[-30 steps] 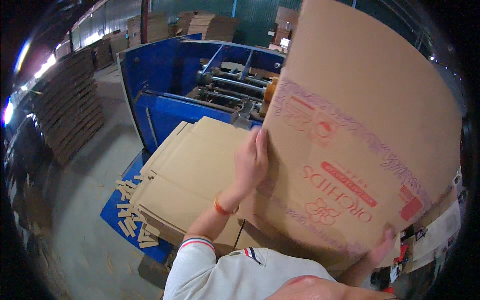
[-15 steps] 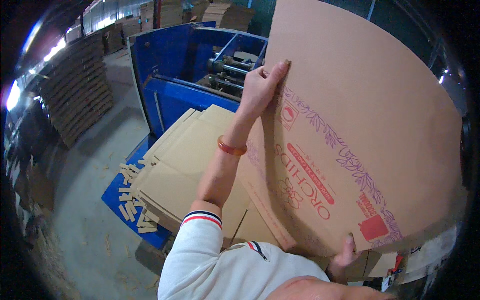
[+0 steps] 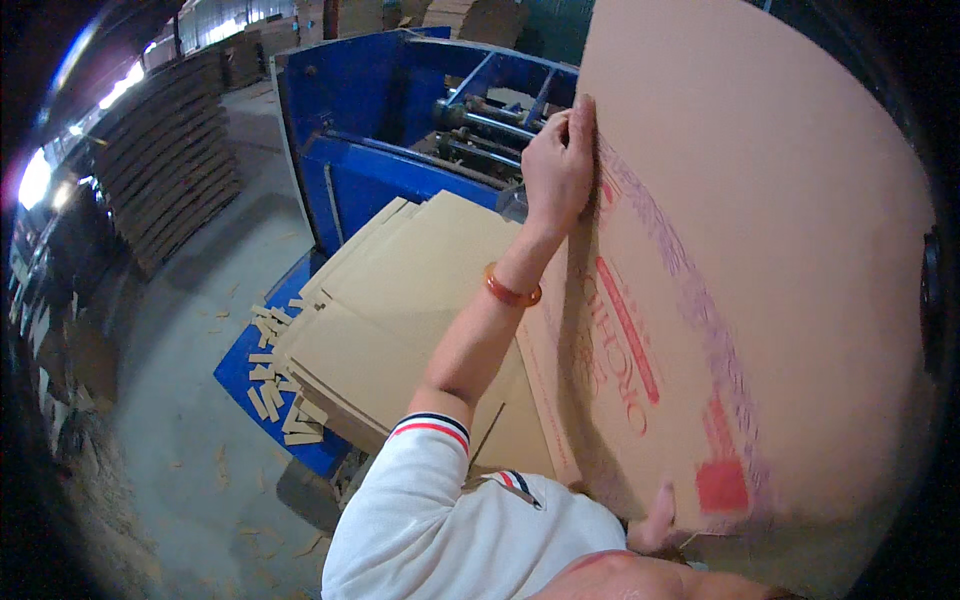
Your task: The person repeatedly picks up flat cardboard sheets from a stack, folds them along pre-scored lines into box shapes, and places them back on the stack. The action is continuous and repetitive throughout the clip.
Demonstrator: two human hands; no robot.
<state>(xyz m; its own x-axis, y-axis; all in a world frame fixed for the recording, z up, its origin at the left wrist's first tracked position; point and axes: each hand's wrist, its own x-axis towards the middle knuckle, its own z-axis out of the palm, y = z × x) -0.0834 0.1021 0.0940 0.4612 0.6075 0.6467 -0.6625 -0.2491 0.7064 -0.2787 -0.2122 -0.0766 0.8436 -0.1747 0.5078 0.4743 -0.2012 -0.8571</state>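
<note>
A large brown cardboard sheet (image 3: 760, 220), printed in red and purple, stands tilted on my right. My left hand (image 3: 562, 165) grips its far left edge, thumb on the printed face and fingers behind. Low at the near edge, my right hand (image 3: 655, 520) holds the same sheet; its thumb shows on the face and the other fingers are hidden. Beneath my left arm lies a stack of plain cardboard sheets (image 3: 400, 290) with slots cut in them. The held sheet covers the stack's right side.
A blue machine (image 3: 390, 180) with metal rollers (image 3: 490, 125) stands beyond the stack. Cardboard offcuts (image 3: 265, 385) lie on a blue platform (image 3: 238, 365) at the left. Tall piles of cardboard (image 3: 165, 165) rise across the grey floor (image 3: 195, 440), where scraps are scattered.
The held cardboard sheet has swung to a steeper angle, its printed face turning rightward and blurring. Both hands still grip it; in the picture, the left has shifted right and the right slightly left.
</note>
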